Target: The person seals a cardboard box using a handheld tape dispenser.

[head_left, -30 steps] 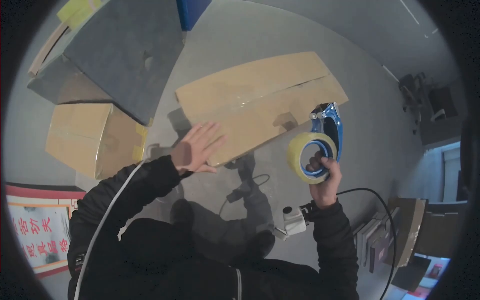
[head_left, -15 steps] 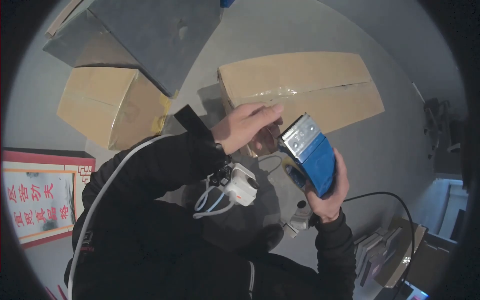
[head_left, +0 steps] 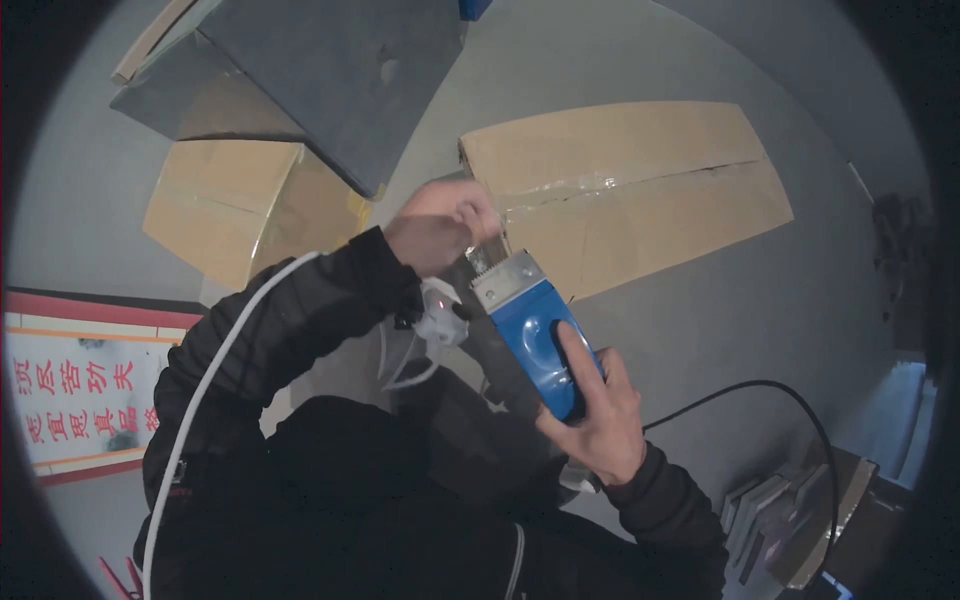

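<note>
Two bare hands work near the middle of the frame. The right hand [head_left: 605, 420] is wrapped around one blue tape dispenser [head_left: 540, 335], thumb and fingers spread along its sides; the dispenser sits just below centre, tilted, its toothed metal end toward the upper left. The left hand [head_left: 438, 225] has its fingers curled nearly closed, pinching one short shiny strip [head_left: 477, 260], apparently clear tape, at that toothed end. One white gadget [head_left: 440, 318] is at the left wrist.

Two cardboard boxes show on this side of the room: one long box [head_left: 630, 215] at upper right, with tape over part of its top seam, and one smaller box [head_left: 215, 200] at left. One big grey block [head_left: 320, 80] fills the upper left. One red-edged sign [head_left: 80, 385] lies at lower left; several books [head_left: 760, 515] stand at lower right.
</note>
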Demonstrator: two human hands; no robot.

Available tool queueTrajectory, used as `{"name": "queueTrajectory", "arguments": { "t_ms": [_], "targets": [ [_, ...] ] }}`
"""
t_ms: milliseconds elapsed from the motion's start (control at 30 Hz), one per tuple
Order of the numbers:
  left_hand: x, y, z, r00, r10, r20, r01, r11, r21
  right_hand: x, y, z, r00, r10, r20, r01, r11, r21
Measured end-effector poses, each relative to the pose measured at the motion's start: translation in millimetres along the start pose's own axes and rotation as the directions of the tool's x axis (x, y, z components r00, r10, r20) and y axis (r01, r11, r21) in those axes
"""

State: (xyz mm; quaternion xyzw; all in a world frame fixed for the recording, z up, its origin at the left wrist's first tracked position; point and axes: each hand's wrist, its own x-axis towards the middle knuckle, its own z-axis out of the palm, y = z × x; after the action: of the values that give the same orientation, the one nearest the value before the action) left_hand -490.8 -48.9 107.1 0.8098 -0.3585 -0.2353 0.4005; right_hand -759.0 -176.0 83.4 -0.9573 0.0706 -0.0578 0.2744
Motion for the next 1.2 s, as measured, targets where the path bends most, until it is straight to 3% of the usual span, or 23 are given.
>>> {"name": "queueTrajectory", "arguments": {
  "t_ms": [100,200,300,400,500,600,800,900,1000,1100,1200],
  "targets": [
    [27.9,-17.8,-53.6,0.987,-0.080,-0.140,0.087,0.995,0.050,-13.7,1.0,-3.9,0.998,0.037,0.041,-0.036,0.999,-0.028],
    [60.9,-34.0,-92.8,0.968,0.011,-0.251,0.036,0.983,0.181,-22.9,-1.0,-5.8,0.997,-0.035,-0.075,0.032,0.999,-0.030],
    [87.5,-22.9,-97.2,0.961,0.072,-0.268,-0.012,0.976,0.218,-17.5,-14.3,-9.7,0.997,-0.026,-0.079,0.023,0.999,-0.042],
    [112.8,-11.3,-96.0,0.976,0.001,-0.216,0.076,0.935,0.347,-0.2,-30.7,-22.4,0.972,0.212,0.104,-0.214,0.977,0.011],
    [139.1,-25.2,-94.8,0.987,0.018,-0.157,0.052,0.901,0.431,19.1,-41.9,-34.4,0.904,0.371,0.212,-0.384,0.923,0.022],
    [157.6,-53.2,-94.3,0.993,-0.048,-0.104,0.089,0.898,0.432,25.9,-44.7,-38.0,0.938,0.316,0.145,-0.323,0.946,0.032],
    [155.2,-41.0,-96.3,0.977,-0.213,-0.020,0.192,0.834,0.517,41.2,-52.9,-38.7,0.938,0.298,0.177,-0.305,0.952,0.016],
    [157.5,-48.4,-100.9,0.982,-0.182,-0.042,0.177,0.836,0.520,51.0,-55.9,-32.4,0.940,0.294,0.170,-0.300,0.954,0.008],
    [155.9,-41.1,-97.7,0.955,-0.297,-0.012,0.266,0.836,0.480,56.0,-56.1,-36.2,0.936,0.300,0.185,-0.308,0.951,0.012],
    [168.0,-70.5,-90.4,0.960,-0.280,-0.005,0.246,0.833,0.495,58.7,-54.4,-40.2,0.937,0.294,0.190,-0.301,0.954,0.005],
    [163.7,-82.6,-80.0,0.976,-0.218,-0.020,0.212,0.920,0.331,61.9,-55.0,-42.4,0.918,0.324,0.230,-0.338,0.941,0.022]
  ]
}}
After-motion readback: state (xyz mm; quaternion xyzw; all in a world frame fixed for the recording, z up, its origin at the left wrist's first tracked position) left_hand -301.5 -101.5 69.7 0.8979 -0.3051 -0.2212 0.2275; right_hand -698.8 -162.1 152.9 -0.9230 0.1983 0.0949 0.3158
